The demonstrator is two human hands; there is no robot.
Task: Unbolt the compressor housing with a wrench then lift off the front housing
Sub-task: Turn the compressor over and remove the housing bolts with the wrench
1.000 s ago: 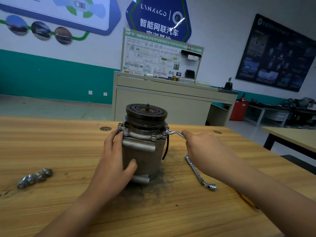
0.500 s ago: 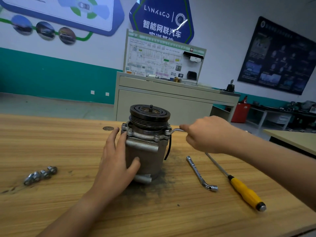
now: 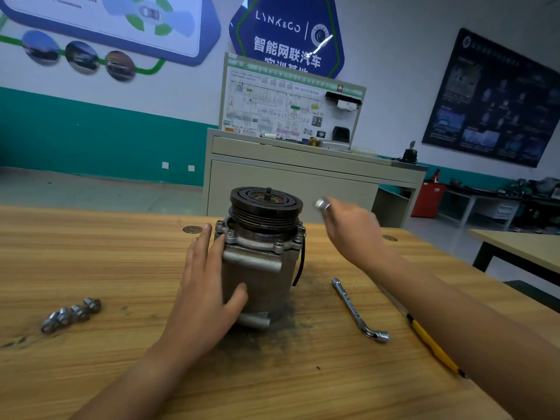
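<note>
A grey metal compressor (image 3: 257, 277) stands upright on the wooden table (image 3: 91, 256), with a dark pulley (image 3: 266, 207) on top and bolts around its front housing flange (image 3: 274, 244). My left hand (image 3: 209, 295) presses against the compressor's left side, fingers straight and thumb on its front. My right hand (image 3: 351, 228) is raised to the right of the pulley, blurred, and holds the wrench (image 3: 321, 204). Only the wrench's silver end shows past my fingers, clear of the bolts.
Several loose bolts (image 3: 71, 315) lie at the left of the table. A second silver wrench (image 3: 359, 310) and a yellow-handled screwdriver (image 3: 430, 344) lie to the right of the compressor, partly under my right forearm. Dark grime surrounds the compressor's base.
My right hand has lifted the wrench off the right-hand flange bolt and raised it up beside the pulley. My left hand stays on the compressor.
</note>
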